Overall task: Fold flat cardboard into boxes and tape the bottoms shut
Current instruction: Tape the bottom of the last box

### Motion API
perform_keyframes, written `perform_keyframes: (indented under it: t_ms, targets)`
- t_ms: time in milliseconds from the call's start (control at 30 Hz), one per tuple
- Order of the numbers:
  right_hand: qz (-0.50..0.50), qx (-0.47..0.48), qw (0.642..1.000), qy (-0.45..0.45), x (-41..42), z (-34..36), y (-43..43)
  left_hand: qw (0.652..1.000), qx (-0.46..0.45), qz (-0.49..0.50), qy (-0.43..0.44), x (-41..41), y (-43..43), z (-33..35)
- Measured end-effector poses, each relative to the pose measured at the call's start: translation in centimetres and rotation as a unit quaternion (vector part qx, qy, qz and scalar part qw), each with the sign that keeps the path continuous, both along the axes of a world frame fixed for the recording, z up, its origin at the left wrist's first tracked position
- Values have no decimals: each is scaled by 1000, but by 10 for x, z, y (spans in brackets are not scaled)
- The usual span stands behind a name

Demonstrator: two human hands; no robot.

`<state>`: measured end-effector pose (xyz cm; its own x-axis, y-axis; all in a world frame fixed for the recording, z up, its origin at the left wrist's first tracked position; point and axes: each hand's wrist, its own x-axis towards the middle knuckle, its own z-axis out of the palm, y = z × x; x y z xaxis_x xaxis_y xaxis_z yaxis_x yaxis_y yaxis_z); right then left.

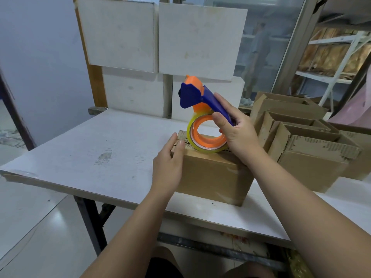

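My left hand (pixel 168 163) lies flat with straight fingers against the left end of the cardboard box (pixel 212 177), fingertips reaching its top edge. My right hand (pixel 236 133) grips the blue handle of the tape dispenser (pixel 197 95), thumb curled over the front. The dispenser's orange nose points up and away from me, and the tape roll (pixel 206 138) sits on the box's top face, near the far edge. The box stands on the white bench (pixel 100 147), close to the near edge. Just to its right, a row of open boxes (pixel 305 137) crowds the bench with flaps upright; I cannot see into them. White boards (pixel 160 37) lean behind the bench, and shelving (pixel 333 57) stands at the far right.
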<state>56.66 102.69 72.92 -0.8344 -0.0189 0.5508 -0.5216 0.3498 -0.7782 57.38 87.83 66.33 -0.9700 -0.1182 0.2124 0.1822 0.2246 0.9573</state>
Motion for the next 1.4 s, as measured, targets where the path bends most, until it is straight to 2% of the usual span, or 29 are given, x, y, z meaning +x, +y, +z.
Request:
perform_keyframes:
  t_ms: [200, 267, 367, 533, 600, 767, 900, 1033, 1200, 1400]
  targets:
    - [-2, -3, 1000, -2, 1, 0, 0, 979, -205, 8, -21, -5, -13, 13]
    - [-5, -1, 1000, -2, 1, 0, -1, 972, -232, 12, 24, -8, -15, 16]
    - [-7, -2, 1000, -3, 1, 0, 0, 963, -245, -39, 108, -12, -11, 15]
    - [13, 20, 1000, -13, -3, 7, 4, 936, -314, -33, 157, -14, -10, 12]
    - [29, 64, 997, -26, -5, 19, 8, 928, -327, -36, 174, -12, -11, 14]
    - [45, 193, 979, -55, -15, 40, 13, 915, -368, -44, 158, -16, -13, 15]
    - [25, 268, 961, -67, -13, 48, 30, 884, -445, -49, 134, -15, -13, 20]
    - [19, 273, 960, -61, -10, 41, 41, 856, -498, -38, 137, -13, -9, 24]
    - [24, 239, 969, -58, -4, 35, 42, 843, -522, -15, 132, -10, -9, 26]
    - [16, 327, 942, -74, 1, 55, 49, 838, -530, -4, 132, -9, -8, 27]
